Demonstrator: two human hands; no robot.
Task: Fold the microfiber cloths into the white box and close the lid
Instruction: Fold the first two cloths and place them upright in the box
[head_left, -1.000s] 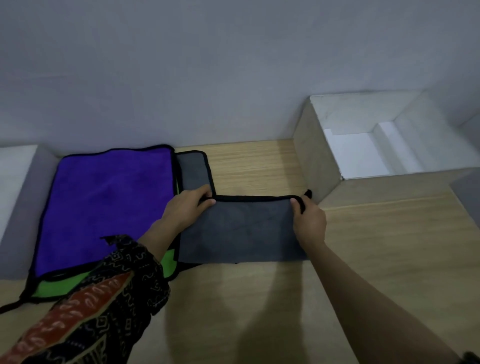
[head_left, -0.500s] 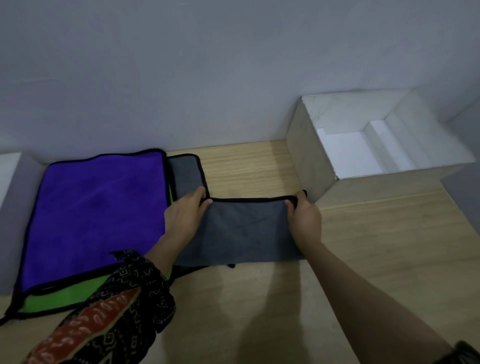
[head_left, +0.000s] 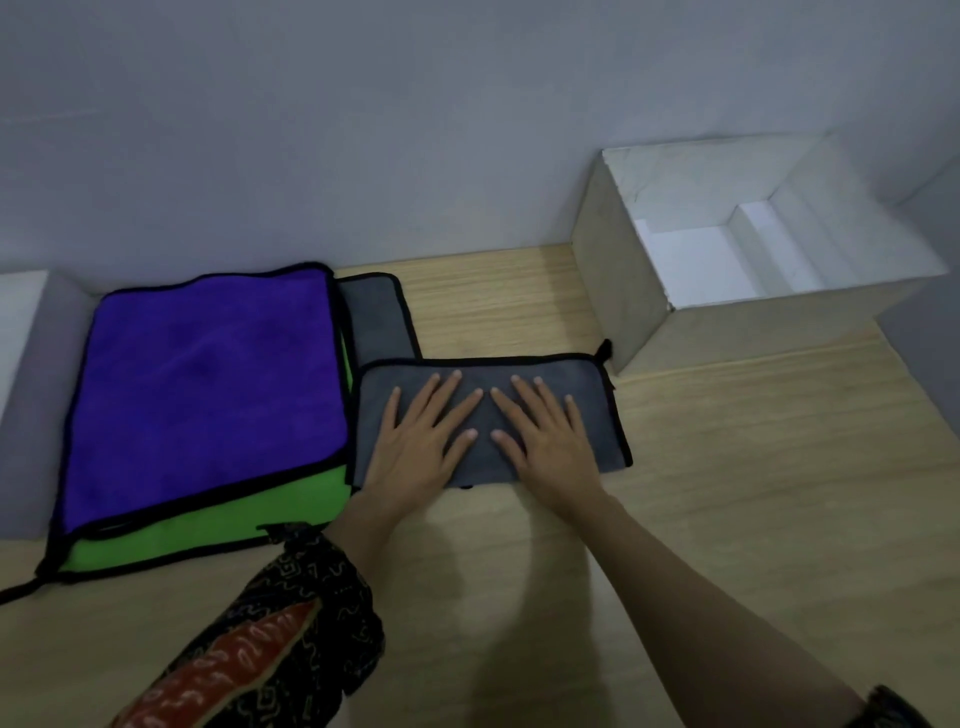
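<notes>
A folded grey microfiber cloth (head_left: 592, 415) with black trim lies on the wooden table in front of me. My left hand (head_left: 421, 447) and my right hand (head_left: 540, 441) press flat on it side by side, fingers straight and spread. To the left a purple cloth (head_left: 202, 384) lies on top of a green cloth (head_left: 208, 519); a grey cloth (head_left: 374, 317) sticks out from under them at the far right. The white box (head_left: 613, 291) stands open at the back right, its inside bare.
The wooden table (head_left: 753, 493) runs to a grey wall at the back. A white block (head_left: 15, 322) sits at the far left edge. A grey surface (head_left: 930, 332) shows to the right of the box.
Both hands let go of the grey cloth's far corners and now press flat on its middle. The cloth lies folded and smoothed.
</notes>
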